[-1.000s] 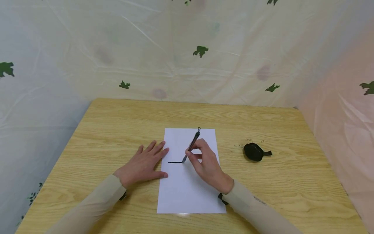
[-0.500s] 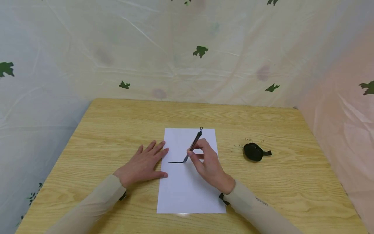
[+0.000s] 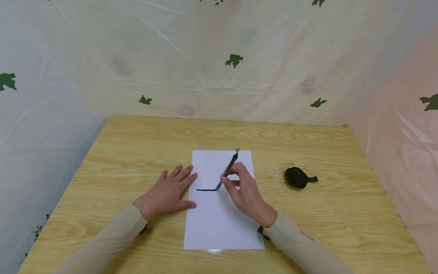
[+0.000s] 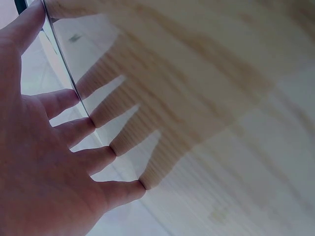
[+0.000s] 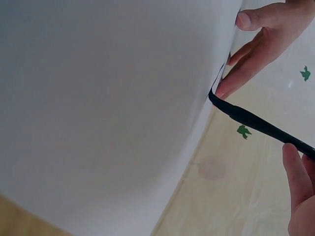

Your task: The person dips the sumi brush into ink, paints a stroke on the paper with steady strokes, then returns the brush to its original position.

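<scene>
A white sheet of paper (image 3: 219,224) lies on the wooden table. My right hand (image 3: 247,194) pinches a dark brush (image 3: 231,163) with a small loop at its top end. The brush leans to the right, and its bent tip touches the paper at the right end of a black horizontal line (image 3: 205,190). In the right wrist view the brush (image 5: 251,119) shows its tip pressed sideways on the sheet. With fingers spread, my left hand (image 3: 165,194) rests flat across the paper's left edge; its fingers (image 4: 74,132) lie straight in the left wrist view.
To the right of the paper stands a small black dish (image 3: 296,177) with a short handle, dark and glossy inside. Small dark specks (image 3: 291,164) dot the table around it. A pale curtain (image 3: 191,57) with green leaf shapes hangs behind and at both sides of the table (image 3: 143,140).
The brush has slid slightly to the right in my right hand's grip, and the black line has grown a little longer. My left hand has stayed in place.
</scene>
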A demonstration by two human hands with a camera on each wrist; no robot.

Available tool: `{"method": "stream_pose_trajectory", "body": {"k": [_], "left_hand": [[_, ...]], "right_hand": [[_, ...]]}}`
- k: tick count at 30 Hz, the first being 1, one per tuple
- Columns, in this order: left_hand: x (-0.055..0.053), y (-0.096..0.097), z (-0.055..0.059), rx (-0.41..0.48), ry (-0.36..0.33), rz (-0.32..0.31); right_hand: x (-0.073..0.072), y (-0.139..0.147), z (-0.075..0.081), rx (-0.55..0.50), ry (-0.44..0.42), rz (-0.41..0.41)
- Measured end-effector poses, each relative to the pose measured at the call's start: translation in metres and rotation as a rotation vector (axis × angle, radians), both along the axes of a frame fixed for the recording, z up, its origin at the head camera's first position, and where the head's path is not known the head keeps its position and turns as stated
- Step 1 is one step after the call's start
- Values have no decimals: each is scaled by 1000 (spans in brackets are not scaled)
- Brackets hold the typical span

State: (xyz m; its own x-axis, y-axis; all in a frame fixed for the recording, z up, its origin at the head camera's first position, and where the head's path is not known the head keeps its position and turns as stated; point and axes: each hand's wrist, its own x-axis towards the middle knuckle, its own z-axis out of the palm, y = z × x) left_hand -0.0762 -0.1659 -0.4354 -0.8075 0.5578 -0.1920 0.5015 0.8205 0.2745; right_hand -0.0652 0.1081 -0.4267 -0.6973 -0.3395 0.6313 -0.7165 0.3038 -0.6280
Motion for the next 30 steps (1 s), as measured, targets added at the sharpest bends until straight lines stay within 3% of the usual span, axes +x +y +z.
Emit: {"method": "stream_pose_trajectory", "body": {"k": [30], "left_hand": [[0,0,-2,3,-10,3]], "right_hand": [[1,8,-2,-21,2,-21]]}}
